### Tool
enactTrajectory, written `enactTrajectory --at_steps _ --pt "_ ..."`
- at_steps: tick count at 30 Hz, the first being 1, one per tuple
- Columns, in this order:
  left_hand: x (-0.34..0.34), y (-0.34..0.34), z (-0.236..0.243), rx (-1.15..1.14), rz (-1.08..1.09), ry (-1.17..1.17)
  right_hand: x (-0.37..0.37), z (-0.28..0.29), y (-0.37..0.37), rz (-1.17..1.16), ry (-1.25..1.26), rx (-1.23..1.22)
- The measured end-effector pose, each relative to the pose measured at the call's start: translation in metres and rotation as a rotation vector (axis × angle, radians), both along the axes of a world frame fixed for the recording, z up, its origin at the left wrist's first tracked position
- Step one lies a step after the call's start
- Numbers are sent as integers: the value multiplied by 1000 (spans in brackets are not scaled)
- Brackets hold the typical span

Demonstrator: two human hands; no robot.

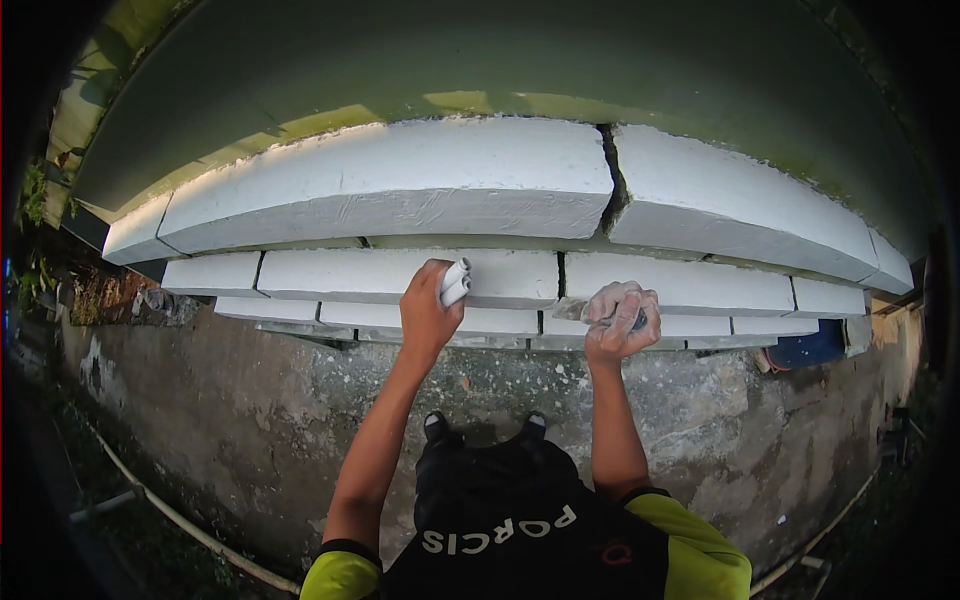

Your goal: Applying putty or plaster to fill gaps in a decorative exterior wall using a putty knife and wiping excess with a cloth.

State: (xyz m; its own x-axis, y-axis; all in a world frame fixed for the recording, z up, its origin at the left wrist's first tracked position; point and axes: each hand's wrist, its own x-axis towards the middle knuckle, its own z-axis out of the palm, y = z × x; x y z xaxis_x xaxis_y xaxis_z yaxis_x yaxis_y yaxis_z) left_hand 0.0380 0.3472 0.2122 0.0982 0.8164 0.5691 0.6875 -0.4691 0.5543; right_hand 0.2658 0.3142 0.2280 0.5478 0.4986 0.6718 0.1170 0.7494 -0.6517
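Observation:
My left hand (422,305) is closed on several small white rolled pieces (455,282), over the middle row of white blocks (320,272). Fingers coated in white dust curl on my right hand (618,322), around a greyish object, with a flat pale edge (568,308) showing left of them; I cannot make out what it is. That hand is in front of the middle and lower rows. A longer upper row of white blocks (390,175) runs above, split by a dark vertical gap.
A dark green surface (470,60) lies beyond the blocks. Stained concrete ground (250,400) is below, around my feet. A blue object (805,348) sits at the right end of the blocks. Pipes (200,530) and plants (35,190) line the edges.

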Motion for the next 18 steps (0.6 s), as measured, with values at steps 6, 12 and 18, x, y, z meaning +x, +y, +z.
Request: enactTrajectory --at_steps 6,12,18 --pt "9 58 -30 -21 -92 163 -3 -22 13 -53 -64 -22" --pt "5 63 -41 -66 -51 143 -3 -11 0 -62 79 67" --pt "4 60 -43 -49 -28 146 -2 3 -10 24 139 203"
